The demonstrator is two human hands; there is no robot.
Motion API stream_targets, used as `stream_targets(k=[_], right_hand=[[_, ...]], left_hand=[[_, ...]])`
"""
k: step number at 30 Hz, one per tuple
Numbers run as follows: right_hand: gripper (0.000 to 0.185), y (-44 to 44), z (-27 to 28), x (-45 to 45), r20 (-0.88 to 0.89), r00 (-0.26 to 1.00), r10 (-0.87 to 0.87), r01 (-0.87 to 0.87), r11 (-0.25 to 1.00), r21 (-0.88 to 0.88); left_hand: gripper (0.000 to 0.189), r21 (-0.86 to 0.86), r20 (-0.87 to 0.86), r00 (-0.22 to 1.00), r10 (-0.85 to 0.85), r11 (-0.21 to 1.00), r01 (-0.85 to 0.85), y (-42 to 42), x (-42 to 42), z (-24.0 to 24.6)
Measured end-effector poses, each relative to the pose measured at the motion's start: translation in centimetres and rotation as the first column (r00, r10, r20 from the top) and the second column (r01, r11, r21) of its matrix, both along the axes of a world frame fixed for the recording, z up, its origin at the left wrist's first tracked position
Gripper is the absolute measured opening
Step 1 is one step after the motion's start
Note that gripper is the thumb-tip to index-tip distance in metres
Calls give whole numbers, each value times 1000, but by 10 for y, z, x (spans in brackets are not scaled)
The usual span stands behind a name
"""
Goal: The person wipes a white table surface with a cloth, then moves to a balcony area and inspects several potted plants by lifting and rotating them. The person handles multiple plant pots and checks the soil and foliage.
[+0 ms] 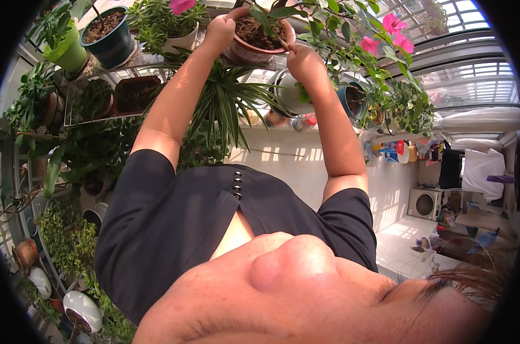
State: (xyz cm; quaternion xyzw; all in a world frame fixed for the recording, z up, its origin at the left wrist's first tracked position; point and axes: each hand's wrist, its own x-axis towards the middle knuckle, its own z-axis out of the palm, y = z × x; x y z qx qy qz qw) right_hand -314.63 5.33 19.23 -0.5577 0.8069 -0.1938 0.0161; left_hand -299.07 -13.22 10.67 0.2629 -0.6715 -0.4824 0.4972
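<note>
A reddish-brown plastic flowerpot filled with dark soil sits at the top centre, with a leafy plant rising from it. My left hand grips the pot's rim on its left side. At the right rim, my right hand is closed around a thin, pale stick-like thing, whose tip points over the soil. Most of that thing is hidden in the fist, so its kind is unclear. Pink flowers on leafy stems hang over to the right of the right hand.
Left of the pot stand a potted succulent, a dark green pot and a light green pot. A spider plant hangs below my arms. A blue-green pot and windows are to the right.
</note>
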Motion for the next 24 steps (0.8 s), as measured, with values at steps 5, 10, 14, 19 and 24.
stream_targets(k=[5, 10, 14, 19, 24], right_hand=[[33, -14, 2, -10, 39, 995, -86, 85, 996, 24], [34, -29, -8, -3, 115, 990, -75, 79, 997, -27], [33, -11, -15, 7, -3, 998, -69, 69, 996, -50], [39, -13, -4, -2, -13, 997, -75, 76, 996, 52], [36, -41, 3, -9, -11, 991, -132, 132, 987, 88]], left_hand=[[29, 94, 81, 996, -29, 995, 21, -18, -5, -17], [31, 42, 133, 991, 36, 998, -42, -24, -9, -27], [31, 79, 72, 997, 42, 996, -47, -20, -13, -25], [30, 92, 90, 994, 55, 994, -63, -19, -12, -23], [33, 91, 111, 991, 69, 993, -80, -16, -9, -17]])
